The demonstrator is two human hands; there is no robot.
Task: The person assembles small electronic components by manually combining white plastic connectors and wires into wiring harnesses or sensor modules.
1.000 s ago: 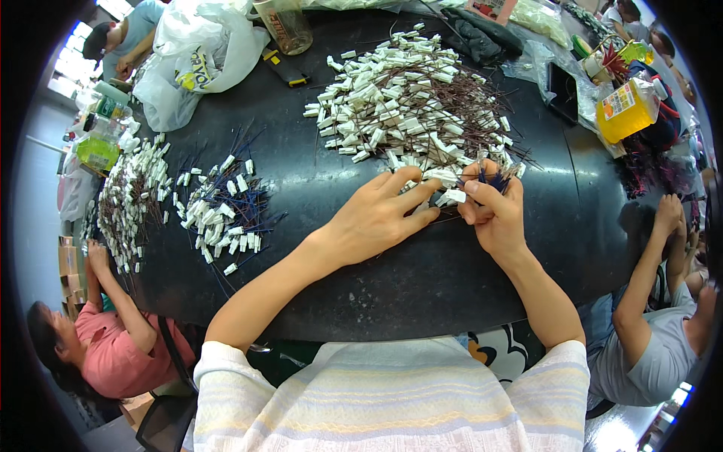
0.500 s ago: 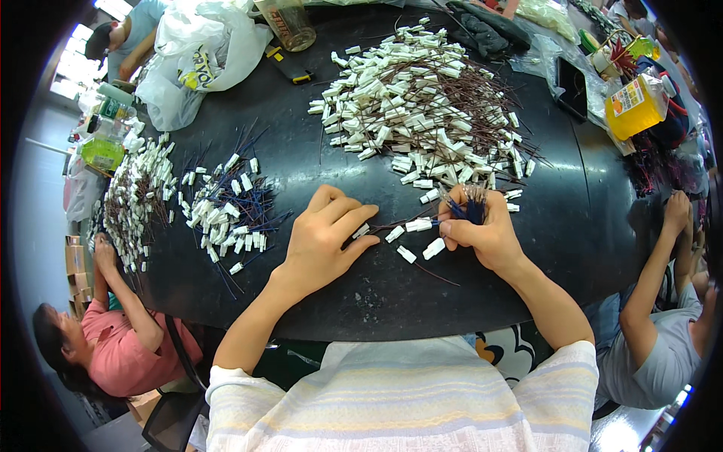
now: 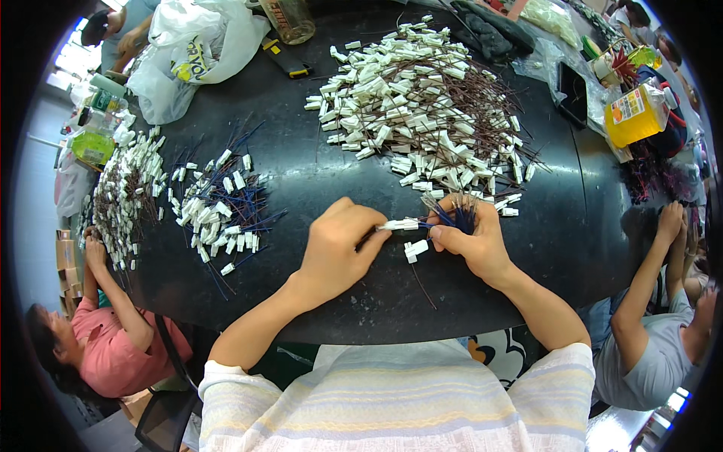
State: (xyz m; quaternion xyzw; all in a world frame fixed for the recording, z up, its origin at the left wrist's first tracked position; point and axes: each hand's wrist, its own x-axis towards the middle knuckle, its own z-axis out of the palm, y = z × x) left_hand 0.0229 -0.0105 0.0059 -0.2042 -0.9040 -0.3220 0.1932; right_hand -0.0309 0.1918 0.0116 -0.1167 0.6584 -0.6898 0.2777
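The left hand [image 3: 343, 237] pinches a connector [image 3: 401, 224] and the right hand [image 3: 482, 239] blue wires [image 3: 461, 219] just beside it, best held in line.

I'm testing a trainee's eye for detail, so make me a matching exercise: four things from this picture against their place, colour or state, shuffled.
1. Left hand
2. Right hand
3. Knife
4. Bottle

A. Holding a bundle of blue wires
B. Filled with yellow liquid
C. Pinching the end of a white plug
D. Just right of the plastic bag

Pairs: 1-C, 2-A, 3-D, 4-B
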